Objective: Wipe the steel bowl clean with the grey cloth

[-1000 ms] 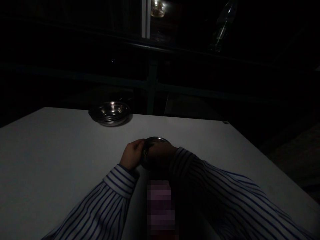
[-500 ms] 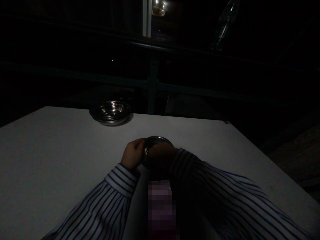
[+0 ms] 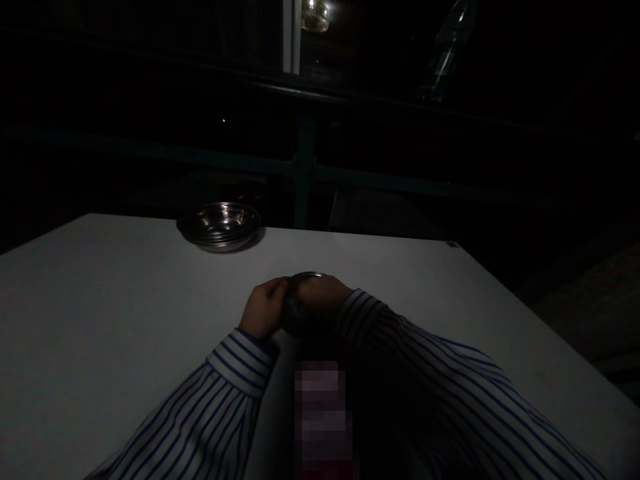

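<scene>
Close to me, a metal bowl is held tilted above the white table. My left hand is closed on its left rim, thumb on top. Over the bowl's opening lies my right hand, its fingers curled in and largely lost in shadow. Whatever those fingers hold, if anything, is too dark to make out. Most of the bowl's inside and right side is covered by the right hand and its striped sleeve.
A stack of shiny metal bowls stands at the far edge of the white table, left of centre. Beyond the table run dark rails. A clear plastic bottle shows faintly behind them. The surroundings are very dark.
My right hand has moved up and slightly left inside the bowl, now reaching its far rim. The left hand keeps its grip on the bowl.
</scene>
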The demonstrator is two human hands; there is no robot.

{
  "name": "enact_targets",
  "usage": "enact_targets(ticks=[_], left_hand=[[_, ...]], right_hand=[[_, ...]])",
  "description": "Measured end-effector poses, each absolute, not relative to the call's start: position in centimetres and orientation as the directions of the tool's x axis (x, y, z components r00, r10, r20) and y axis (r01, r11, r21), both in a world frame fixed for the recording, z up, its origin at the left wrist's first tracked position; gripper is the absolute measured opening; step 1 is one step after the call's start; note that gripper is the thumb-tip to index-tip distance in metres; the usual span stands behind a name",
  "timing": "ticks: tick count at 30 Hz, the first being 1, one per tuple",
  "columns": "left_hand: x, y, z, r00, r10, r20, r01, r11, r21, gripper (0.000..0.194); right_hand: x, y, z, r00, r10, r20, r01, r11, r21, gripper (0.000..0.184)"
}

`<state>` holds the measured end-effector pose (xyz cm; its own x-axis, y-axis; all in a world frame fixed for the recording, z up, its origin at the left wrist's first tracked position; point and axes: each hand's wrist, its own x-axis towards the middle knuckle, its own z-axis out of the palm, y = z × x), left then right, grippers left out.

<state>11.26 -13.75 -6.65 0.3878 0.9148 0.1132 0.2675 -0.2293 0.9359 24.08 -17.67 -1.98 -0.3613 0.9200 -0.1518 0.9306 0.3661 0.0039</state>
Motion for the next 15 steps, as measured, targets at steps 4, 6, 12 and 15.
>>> enact_targets(ticks=[4, 6, 12, 15], left_hand=[[11.3, -13.5, -6.8, 0.377, 0.918, 0.119, 0.293, -0.24, 0.925, 0.038], [11.3, -13.4, -6.9, 0.368, 0.921, 0.129, 0.309, -0.252, 0.917, 0.038], [11.2, -13.5, -6.9, 0.404, 0.908, 0.114, 0.243, -0.226, 0.943, 0.04], [11.1, -13.7, -6.9, 0.402, 0.907, 0.125, 0.242, -0.237, 0.941, 0.04]], right_hand=[[23.5, -17.8, -3.0, -0.404, 0.898, -0.175, 0.913, 0.409, -0.01, 0.028], [23.3, -17.8, -3.3, -0.398, 0.901, -0.174, 0.916, 0.401, -0.016, 0.028], [23.8, -17.7, -2.6, -0.31, 0.94, -0.145, 0.95, 0.311, -0.021, 0.028], [24.2, -17.4, -2.0, -0.249, 0.959, -0.132, 0.968, 0.249, -0.014, 0.03]])
